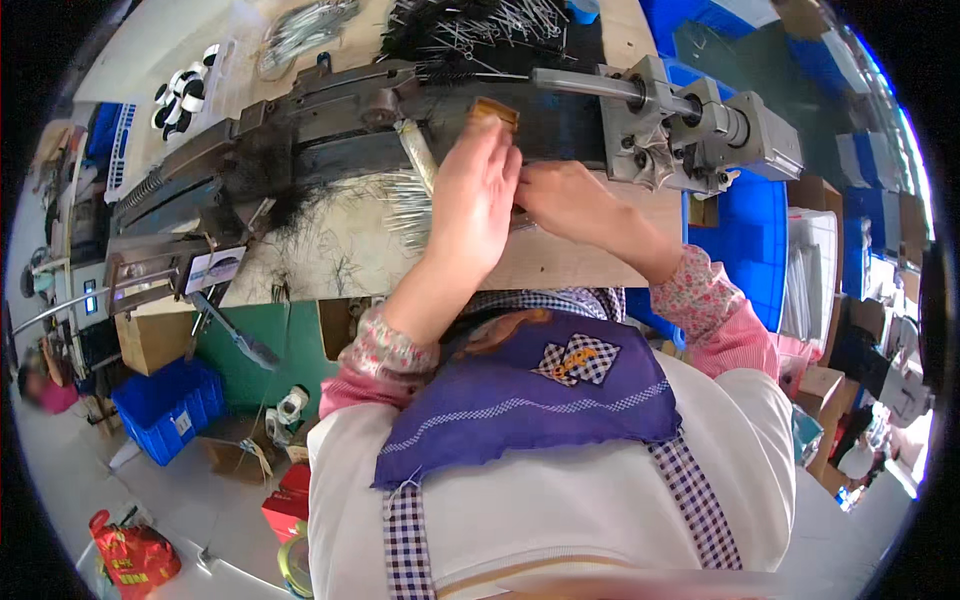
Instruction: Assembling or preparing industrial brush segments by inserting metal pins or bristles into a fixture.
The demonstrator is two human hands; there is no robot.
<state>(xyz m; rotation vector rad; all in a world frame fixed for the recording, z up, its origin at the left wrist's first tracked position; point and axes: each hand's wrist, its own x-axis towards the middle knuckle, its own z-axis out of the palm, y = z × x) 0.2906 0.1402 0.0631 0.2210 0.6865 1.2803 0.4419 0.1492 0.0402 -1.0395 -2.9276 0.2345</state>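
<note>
Right now the left hand [472, 195] stands edge-up at the dark machine bed [560, 125], fingers straight and together, tips touching a small tan block [494, 110] just beyond them. That block's long axis runs across the bed. The right hand [570, 200] lies lower and right, fingers curled; whether it pinches anything seems hidden behind the left palm.

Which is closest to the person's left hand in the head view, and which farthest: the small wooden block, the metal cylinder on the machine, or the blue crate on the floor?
From the left hand:
1. Small wooden block, just above the fingertips, on the machine.
2. Metal cylinder, off to the right along the machine.
3. Blue crate, down on the floor to the lower left, clearly farthest.
</note>
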